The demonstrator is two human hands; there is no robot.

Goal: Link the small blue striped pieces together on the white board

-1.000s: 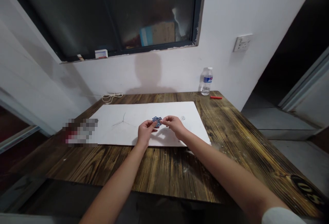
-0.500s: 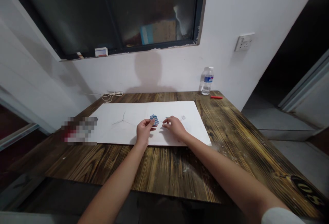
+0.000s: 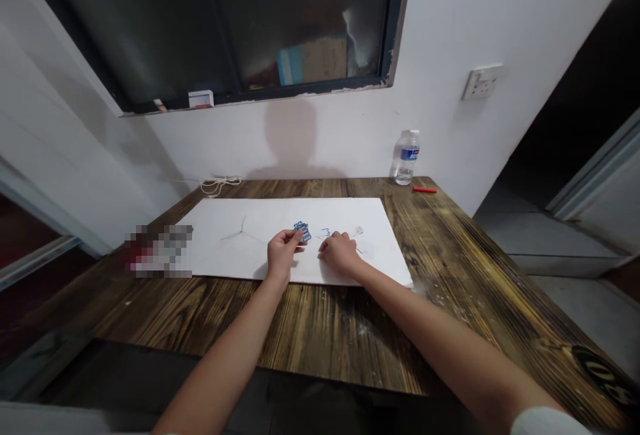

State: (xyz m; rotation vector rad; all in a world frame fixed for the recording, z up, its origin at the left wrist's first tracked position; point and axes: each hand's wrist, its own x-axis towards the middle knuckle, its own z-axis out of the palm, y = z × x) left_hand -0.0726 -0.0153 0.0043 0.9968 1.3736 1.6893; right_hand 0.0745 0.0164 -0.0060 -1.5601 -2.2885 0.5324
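Note:
My left hand (image 3: 283, 254) pinches a small stack of blue-and-white patterned flat pieces (image 3: 303, 231), perhaps cut-outs or stickers, between thumb and fingers just above a white board (image 3: 280, 211). To its right, my right hand (image 3: 341, 254) is lowered to the board with fingertips drawn together; whatever they hold, if anything, is hidden. Small blue marks (image 3: 326, 232) show beside its fingers. A faint round figure (image 3: 359, 230) is on the board beyond that hand. Further left, thin dark branching lines (image 3: 242, 231) cross the white surface.
The board lies on a dark wooden table (image 3: 310, 328). At the back right stand a water bottle (image 3: 407, 158) and a red pen-like stick (image 3: 425, 190). A coiled white cord (image 3: 217, 186) lies at the back left. A blurred-out item (image 3: 160, 252) covers the board's left end.
My right hand has come down onto the board with its fingers drawn closer, and the blue marks beside it now show. My left hand still holds the pieces. The view has shifted slightly.

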